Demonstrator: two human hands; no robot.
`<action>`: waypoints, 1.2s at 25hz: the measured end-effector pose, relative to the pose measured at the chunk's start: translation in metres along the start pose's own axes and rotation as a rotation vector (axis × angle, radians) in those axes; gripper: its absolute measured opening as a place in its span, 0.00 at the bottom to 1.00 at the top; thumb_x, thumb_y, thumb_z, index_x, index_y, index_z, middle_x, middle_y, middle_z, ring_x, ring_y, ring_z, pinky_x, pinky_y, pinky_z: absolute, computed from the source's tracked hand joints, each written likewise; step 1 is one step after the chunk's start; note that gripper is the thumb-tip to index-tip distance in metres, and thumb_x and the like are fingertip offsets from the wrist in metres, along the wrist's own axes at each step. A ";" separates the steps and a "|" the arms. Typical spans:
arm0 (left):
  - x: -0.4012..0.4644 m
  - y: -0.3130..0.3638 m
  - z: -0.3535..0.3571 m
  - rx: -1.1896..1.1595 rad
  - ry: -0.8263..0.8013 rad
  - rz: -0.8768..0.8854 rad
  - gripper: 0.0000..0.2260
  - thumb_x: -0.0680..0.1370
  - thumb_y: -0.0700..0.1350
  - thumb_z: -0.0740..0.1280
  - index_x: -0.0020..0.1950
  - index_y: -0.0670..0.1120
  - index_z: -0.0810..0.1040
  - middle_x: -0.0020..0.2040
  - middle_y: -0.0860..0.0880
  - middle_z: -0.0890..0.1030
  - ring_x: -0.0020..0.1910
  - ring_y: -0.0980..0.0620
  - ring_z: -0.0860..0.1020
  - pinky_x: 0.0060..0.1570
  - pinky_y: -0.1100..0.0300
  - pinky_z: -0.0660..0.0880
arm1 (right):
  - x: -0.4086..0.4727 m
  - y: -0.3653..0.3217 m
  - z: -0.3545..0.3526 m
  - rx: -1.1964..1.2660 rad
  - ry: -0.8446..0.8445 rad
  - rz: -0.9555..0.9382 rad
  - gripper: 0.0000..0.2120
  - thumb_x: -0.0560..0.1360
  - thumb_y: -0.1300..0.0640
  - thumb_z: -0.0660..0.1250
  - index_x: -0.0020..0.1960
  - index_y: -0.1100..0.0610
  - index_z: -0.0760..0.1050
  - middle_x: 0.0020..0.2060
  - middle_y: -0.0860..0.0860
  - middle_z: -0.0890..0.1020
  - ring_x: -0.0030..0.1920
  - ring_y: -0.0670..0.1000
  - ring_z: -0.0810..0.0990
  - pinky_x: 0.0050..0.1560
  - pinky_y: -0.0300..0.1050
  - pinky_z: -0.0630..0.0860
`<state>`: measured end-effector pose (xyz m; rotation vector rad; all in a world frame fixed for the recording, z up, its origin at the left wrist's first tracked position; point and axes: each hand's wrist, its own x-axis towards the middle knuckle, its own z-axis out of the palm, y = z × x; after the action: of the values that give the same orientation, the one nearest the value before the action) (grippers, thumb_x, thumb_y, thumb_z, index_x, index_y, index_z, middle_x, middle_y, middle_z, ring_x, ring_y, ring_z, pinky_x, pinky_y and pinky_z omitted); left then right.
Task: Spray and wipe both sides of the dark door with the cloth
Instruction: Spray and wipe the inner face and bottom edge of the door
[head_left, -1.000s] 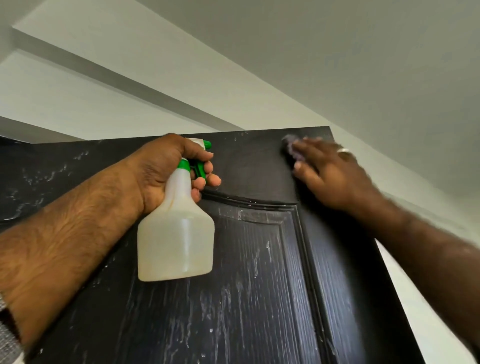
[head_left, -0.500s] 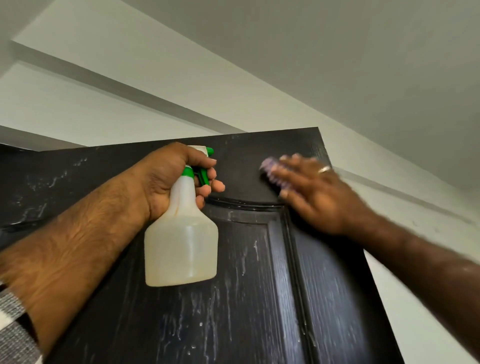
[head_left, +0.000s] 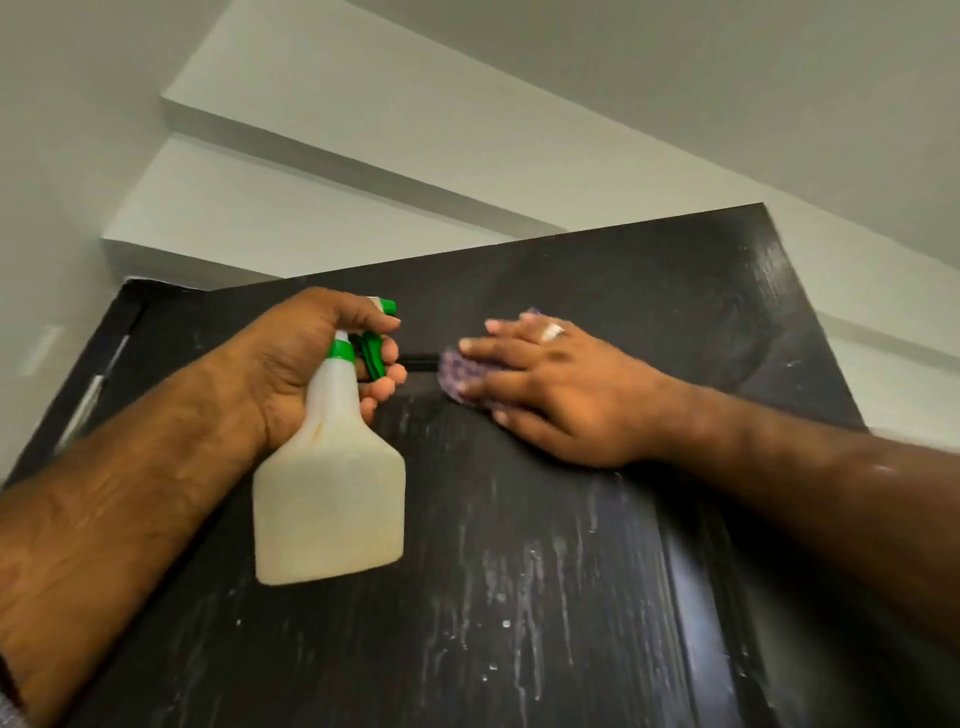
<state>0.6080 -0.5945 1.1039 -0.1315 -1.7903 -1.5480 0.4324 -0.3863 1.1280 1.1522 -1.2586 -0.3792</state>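
Note:
The dark door (head_left: 571, 597) fills the lower view, seen from below, with white spray streaks running down its panel. My left hand (head_left: 306, 364) grips the neck of a translucent spray bottle (head_left: 330, 499) with a green trigger, held up against the door's upper left. My right hand (head_left: 550, 389) lies flat on a purple cloth (head_left: 460, 371) and presses it to the door near the top of the raised panel. Most of the cloth is hidden under my fingers.
White ceiling and stepped white beams (head_left: 363, 156) sit above the door's top edge. The door's right edge (head_left: 815, 332) stands free against a pale wall. At the left, the door meets its frame by a hinge strip (head_left: 98, 384).
My right hand has slid the cloth from the door's top right corner down and leftward toward the bottle. The left hand keeps the bottle in about the same spot. The view has tilted.

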 end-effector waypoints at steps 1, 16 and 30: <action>-0.002 -0.003 -0.008 0.003 -0.006 -0.008 0.10 0.74 0.48 0.72 0.37 0.43 0.81 0.37 0.43 0.82 0.26 0.51 0.77 0.26 0.62 0.77 | -0.014 0.008 -0.006 -0.005 -0.014 -0.103 0.23 0.87 0.44 0.58 0.78 0.47 0.75 0.81 0.52 0.71 0.82 0.57 0.67 0.83 0.56 0.60; 0.031 -0.015 -0.038 0.109 0.204 -0.020 0.09 0.74 0.48 0.72 0.39 0.42 0.81 0.36 0.43 0.84 0.25 0.52 0.77 0.28 0.64 0.77 | 0.101 0.065 -0.007 -0.024 0.052 0.324 0.26 0.85 0.40 0.53 0.81 0.44 0.68 0.80 0.54 0.72 0.78 0.61 0.70 0.81 0.59 0.65; 0.016 -0.018 -0.126 0.249 0.265 -0.046 0.11 0.75 0.48 0.70 0.36 0.43 0.79 0.35 0.43 0.82 0.30 0.45 0.84 0.28 0.60 0.80 | 0.186 -0.004 0.036 0.048 0.022 0.064 0.38 0.76 0.33 0.44 0.85 0.41 0.58 0.82 0.51 0.69 0.82 0.56 0.66 0.83 0.57 0.61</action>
<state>0.6461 -0.7167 1.0968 0.2262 -1.7627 -1.2924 0.4644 -0.5483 1.2210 1.1513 -1.2879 -0.2890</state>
